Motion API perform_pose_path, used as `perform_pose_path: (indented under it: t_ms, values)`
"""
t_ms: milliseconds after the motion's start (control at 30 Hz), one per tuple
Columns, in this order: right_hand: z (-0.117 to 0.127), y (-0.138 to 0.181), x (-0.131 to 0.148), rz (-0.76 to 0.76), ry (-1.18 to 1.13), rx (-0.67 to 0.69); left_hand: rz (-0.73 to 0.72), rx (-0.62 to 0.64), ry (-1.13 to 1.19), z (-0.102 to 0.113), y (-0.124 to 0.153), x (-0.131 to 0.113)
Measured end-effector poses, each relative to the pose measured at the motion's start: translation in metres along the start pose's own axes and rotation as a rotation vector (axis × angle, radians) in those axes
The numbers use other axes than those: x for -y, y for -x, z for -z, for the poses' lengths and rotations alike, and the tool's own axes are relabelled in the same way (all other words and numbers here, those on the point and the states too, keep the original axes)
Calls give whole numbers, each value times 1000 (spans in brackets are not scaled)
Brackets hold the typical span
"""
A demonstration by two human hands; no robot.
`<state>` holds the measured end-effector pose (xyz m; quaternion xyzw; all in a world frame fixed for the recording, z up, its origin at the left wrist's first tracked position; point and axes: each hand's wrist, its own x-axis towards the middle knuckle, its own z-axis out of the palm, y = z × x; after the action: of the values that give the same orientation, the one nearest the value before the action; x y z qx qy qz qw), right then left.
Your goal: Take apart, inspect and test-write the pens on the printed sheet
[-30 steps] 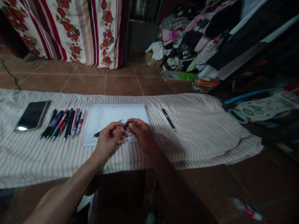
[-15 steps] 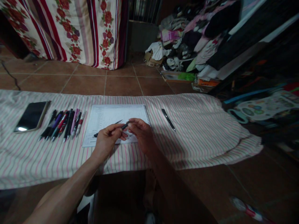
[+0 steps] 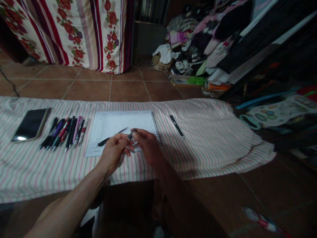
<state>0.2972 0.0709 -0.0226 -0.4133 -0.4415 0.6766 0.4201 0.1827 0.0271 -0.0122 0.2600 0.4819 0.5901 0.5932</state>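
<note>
Over the spiral notebook, both hands meet at a short black pen barrel. My left hand pinches its lower end between thumb and fingers. At the upper end, the fingertips of my right hand close on it. Under my left hand lies a black pen part on the page, and a thin pointed refill shows just beyond my fingers; whether the two are joined is hidden. To the right of the notebook, a whole black pen rests on the striped cloth.
Left of the notebook, several pens lie side by side in a row. A phone rests farther left. Beyond the cloth-covered surface are a tiled floor, a floral curtain and a heap of clothes. A bottle lies on the floor at lower right.
The pen barrel has tilted more upright between my fingers, and my right fingertips have shifted on its upper end. The whole view has drifted slightly; the things on the cloth lie as before.
</note>
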Motion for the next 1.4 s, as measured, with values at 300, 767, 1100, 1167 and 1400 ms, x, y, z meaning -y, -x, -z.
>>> perform_pose_path:
  t_ms: [300,767,1100,1167,1400]
  values:
    - [-5,5,7,-30,34,29,43,-28,40,-7,4,1]
    - [-12,12,3,44,49,29,-8,-7,36,-6,6,5]
    - [-12,13,8,53,61,81,11,26,125,-6,8,7]
    - [-12,13,7,73,105,32,10,30,112,-5,6,7]
    - [-8,8,0,150,266,-75,-8,15,18,-4,4,5]
